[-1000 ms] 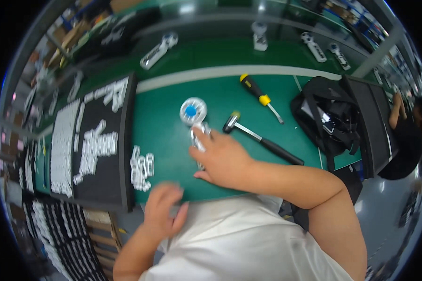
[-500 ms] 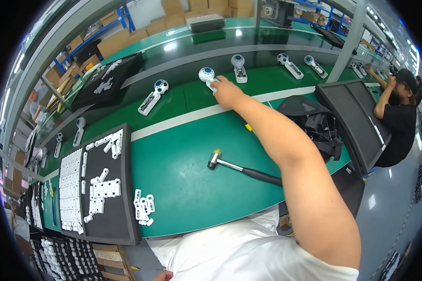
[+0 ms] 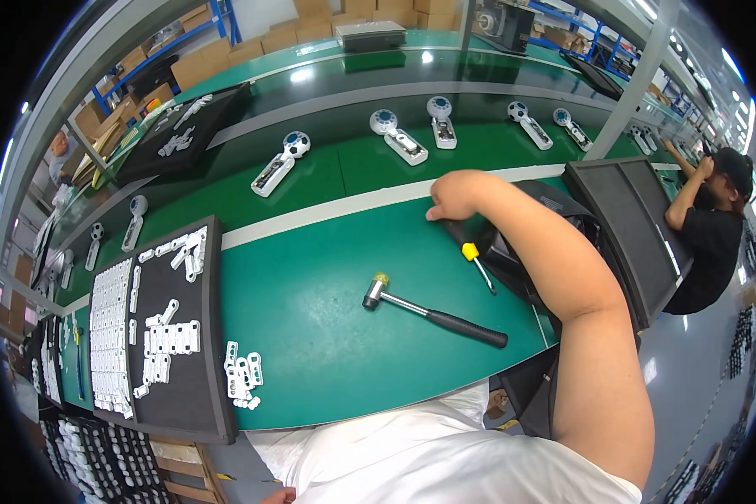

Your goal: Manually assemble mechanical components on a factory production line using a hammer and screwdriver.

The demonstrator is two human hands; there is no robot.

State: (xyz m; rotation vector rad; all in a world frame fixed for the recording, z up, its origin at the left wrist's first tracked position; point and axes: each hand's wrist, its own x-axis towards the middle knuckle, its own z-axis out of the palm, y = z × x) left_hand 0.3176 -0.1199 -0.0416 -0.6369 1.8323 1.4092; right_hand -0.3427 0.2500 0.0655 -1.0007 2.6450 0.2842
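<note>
My right hand (image 3: 458, 196) is over the far right part of the green worktop, fingers closed round the black handle end of a screwdriver (image 3: 469, 252). The screwdriver has a yellow collar, and its metal shaft points toward me. A two-faced mallet (image 3: 403, 303) with a black grip lies nearer to me. Beyond my hand, a white device (image 3: 403, 141) with a ball-shaped head and an open long body rests on the green belt. Only a sliver of my left hand (image 3: 280, 496) shows at the lower edge; its fingers cannot be made out.
More ball-headed devices (image 3: 282, 164) line the belt. At left, a black tray (image 3: 176, 403) holds white parts, with a loose pile (image 3: 244, 374) beside it. A black bag (image 3: 554, 202) and a dark tray (image 3: 626, 218) stand at right. A co-worker (image 3: 714, 227) is at the far right.
My right hand has left the white device on the belt, come back toward me and taken hold of the screwdriver. My view has shifted slightly.
</note>
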